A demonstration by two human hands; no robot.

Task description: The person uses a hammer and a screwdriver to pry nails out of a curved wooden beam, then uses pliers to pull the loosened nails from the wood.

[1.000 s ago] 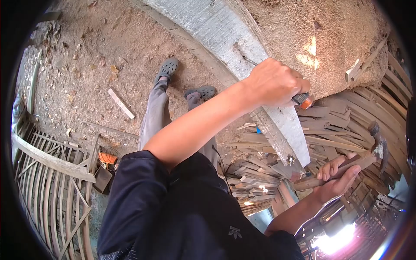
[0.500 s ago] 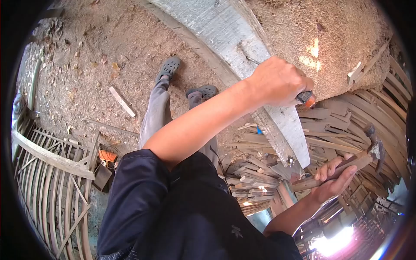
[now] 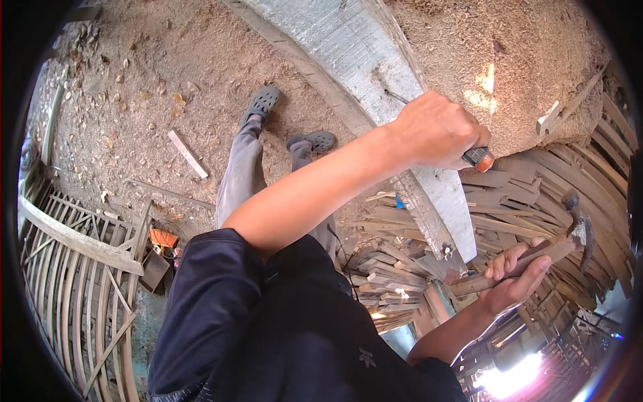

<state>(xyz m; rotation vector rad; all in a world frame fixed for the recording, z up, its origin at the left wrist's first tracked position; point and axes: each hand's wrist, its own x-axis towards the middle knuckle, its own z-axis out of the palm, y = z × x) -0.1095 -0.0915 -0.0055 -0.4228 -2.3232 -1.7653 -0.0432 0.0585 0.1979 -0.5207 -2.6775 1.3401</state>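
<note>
My left hand is closed in a fist around a screwdriver with a black and orange handle. Its thin metal shaft points up-left, and its tip meets the top face of a long grey wooden beam beside a dark gouged spot. Lower right, my right hand grips a claw hammer by its wooden handle, the metal head away from the beam. Most of the screwdriver's handle is hidden inside the fist.
Stacked wood strips lie beneath the beam's near end, with sawdust heaped beside it. My shoes stand on dirt ground near a loose wooden strip. A slatted wooden frame and an orange object are at left.
My left hand and the screwdriver have shifted slightly right and down in view. The hammer stays almost where it was in my right hand.
</note>
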